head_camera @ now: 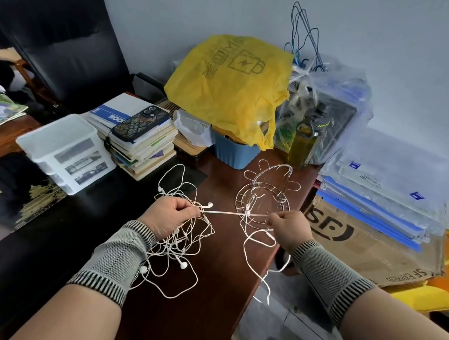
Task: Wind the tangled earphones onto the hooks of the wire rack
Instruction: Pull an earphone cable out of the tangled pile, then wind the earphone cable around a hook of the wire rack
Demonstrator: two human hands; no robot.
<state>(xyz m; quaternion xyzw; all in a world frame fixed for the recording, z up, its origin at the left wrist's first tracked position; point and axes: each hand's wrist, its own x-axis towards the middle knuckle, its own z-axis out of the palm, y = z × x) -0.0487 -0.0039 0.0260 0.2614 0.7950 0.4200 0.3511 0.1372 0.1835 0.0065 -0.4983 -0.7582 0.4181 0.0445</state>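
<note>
A tangle of white earphones (180, 247) lies on the dark wooden table (213, 309), with several earbuds showing in the knot. My left hand (169, 216) grips a bunch of the cords above the tangle. My right hand (290, 226) pinches one cord, which runs taut between my two hands. Loose loops of cord hang below my right hand, past the table edge. The silver wire rack (264, 190) with looped hooks stands upright just behind my right hand; no cord is wound on its hooks.
A blue bin (235, 152) under a yellow plastic bag (231, 86) stands behind the rack. A stack of books with a phone (141, 122) and a white plastic box (63, 151) sit at the left. Clear bags, folders (377, 198) and a cardboard box (368, 248) crowd the right.
</note>
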